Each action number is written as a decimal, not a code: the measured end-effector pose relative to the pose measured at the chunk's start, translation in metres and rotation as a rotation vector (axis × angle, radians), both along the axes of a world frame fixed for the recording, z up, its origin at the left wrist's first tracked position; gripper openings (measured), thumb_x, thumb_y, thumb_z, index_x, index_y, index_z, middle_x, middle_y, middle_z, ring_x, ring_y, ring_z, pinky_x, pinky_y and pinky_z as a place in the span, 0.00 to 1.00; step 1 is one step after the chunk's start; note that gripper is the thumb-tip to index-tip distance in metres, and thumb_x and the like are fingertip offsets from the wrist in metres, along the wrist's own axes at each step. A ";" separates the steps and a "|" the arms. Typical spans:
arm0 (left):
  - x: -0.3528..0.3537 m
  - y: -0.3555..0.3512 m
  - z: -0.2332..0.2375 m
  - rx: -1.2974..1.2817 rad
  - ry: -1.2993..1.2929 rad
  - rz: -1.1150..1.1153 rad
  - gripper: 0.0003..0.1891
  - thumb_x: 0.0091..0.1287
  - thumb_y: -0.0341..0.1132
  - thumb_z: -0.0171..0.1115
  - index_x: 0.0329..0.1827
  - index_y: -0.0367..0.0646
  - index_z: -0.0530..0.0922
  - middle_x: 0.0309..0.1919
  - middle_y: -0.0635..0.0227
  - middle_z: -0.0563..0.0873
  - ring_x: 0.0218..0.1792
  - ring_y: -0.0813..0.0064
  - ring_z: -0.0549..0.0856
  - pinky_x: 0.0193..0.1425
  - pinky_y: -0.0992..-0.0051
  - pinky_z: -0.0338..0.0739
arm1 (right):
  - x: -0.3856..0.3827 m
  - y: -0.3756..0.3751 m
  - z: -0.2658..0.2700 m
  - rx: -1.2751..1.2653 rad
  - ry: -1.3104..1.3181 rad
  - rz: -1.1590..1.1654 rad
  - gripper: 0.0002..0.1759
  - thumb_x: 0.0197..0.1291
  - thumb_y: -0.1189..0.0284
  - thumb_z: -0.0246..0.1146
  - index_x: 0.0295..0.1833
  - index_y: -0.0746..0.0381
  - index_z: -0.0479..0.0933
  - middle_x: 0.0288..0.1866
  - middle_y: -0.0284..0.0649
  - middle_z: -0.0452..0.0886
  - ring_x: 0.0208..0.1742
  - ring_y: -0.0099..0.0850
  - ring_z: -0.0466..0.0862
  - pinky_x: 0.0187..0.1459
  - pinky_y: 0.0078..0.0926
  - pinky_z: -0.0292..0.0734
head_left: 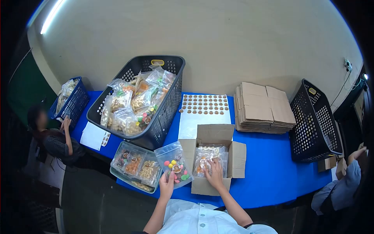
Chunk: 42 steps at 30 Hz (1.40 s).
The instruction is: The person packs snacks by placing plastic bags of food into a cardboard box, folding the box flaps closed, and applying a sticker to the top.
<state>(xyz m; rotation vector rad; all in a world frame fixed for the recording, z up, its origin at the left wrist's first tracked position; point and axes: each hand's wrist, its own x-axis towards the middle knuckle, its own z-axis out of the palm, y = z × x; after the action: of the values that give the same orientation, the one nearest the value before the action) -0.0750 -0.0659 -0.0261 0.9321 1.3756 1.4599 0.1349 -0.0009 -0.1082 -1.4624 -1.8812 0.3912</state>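
Observation:
My left hand (167, 186) is closed on the lower edge of a clear zip bag (170, 154) of pink, yellow and green sweets with a round sticker. The bag is held up between a green plastic tray (114, 171) and an open cardboard box (238, 160). Inside the box lie clear snack bags (201, 155), the top one with orange pieces and a round sticker. My right hand (215, 175) reaches into the box, fingers outstretched and resting on these bags. More stickered bags (134, 163) of orange and pale snacks fill the tray.
Behind the tray stands a large dark basket (157, 126) heaped with snack bags. A sticker sheet (198, 124) lies behind the box. Flattened cartons (255, 107) are stacked to its right, near another dark basket (311, 128). One person (64, 140) is at left, another (343, 187) at right.

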 end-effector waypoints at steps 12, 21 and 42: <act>0.031 0.046 0.018 0.030 -0.106 -0.065 0.13 0.69 0.40 0.51 0.41 0.37 0.75 0.26 0.75 0.77 0.24 0.88 0.76 0.28 0.86 0.72 | 0.032 0.003 -0.019 -0.100 0.078 -0.034 0.18 0.54 0.70 0.60 0.51 0.61 0.73 0.47 0.41 0.77 0.52 0.34 0.74 0.52 0.35 0.67; 0.049 0.043 0.025 -0.072 -0.120 -0.328 0.15 0.64 0.41 0.60 0.41 0.36 0.76 0.26 0.73 0.80 0.23 0.87 0.78 0.26 0.85 0.74 | 0.006 0.000 0.112 -0.622 1.178 0.320 0.18 0.61 0.64 0.60 0.50 0.65 0.73 0.42 0.35 0.78 0.40 0.20 0.77 0.42 0.16 0.70; 0.063 0.027 0.020 -0.094 -0.199 -0.314 0.15 0.63 0.36 0.60 0.43 0.30 0.78 0.26 0.68 0.82 0.23 0.85 0.80 0.24 0.86 0.73 | -0.006 -0.014 0.115 -0.500 1.035 0.101 0.09 0.61 0.69 0.59 0.40 0.65 0.75 0.33 0.31 0.78 0.32 0.14 0.74 0.31 0.12 0.67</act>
<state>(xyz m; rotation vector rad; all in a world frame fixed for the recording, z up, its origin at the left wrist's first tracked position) -0.0121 -0.0386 -0.0060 0.8726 1.0881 1.2041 0.1287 -0.0149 0.0071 -1.0811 -1.0288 1.4258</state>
